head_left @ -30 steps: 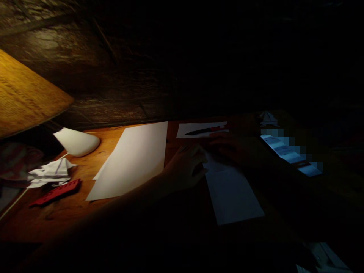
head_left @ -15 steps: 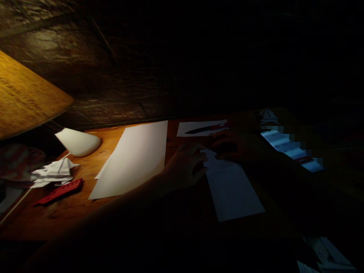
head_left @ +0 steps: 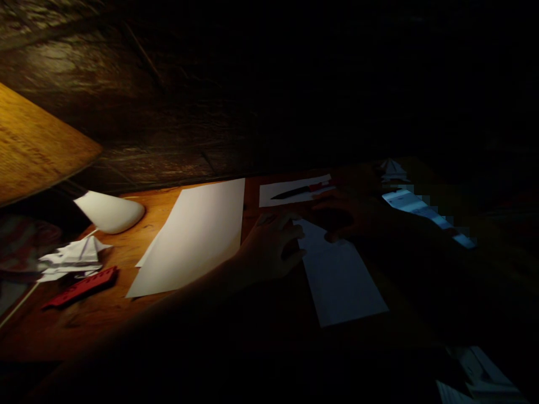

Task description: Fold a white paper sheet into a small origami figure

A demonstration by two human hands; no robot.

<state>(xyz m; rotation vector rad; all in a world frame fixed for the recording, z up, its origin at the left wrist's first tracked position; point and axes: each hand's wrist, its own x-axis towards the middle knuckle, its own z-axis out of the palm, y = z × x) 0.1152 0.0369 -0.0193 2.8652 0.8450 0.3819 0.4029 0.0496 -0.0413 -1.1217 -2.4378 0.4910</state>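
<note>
A narrow sheet of white paper (head_left: 341, 280) lies flat on the dim wooden table in front of me. At its far left edge rests my left hand (head_left: 275, 247), with the fingers bent and apart and the thumb near the paper's side. My right hand (head_left: 347, 216), hard to see in the dark, is at the far right edge. Its thumb tip touches the paper, and a gap shows between thumb and fingers. Just beyond both hands, a dark-bladed knife (head_left: 290, 193) with a reddish handle lies on a smaller strip of paper (head_left: 265, 197).
Larger white sheets (head_left: 202, 241) overlap to the left. Beyond them are a lamp with a yellow shade (head_left: 37, 140), its white base (head_left: 113, 212), a folded paper piece (head_left: 78, 258) and a red notched object (head_left: 82, 287). A lit phone (head_left: 416, 207) lies right, near another folded paper (head_left: 393, 170).
The view has shifted slightly. My right thumb has slid a little inward over the paper's far edge. My left hand stays at the left edge.
</note>
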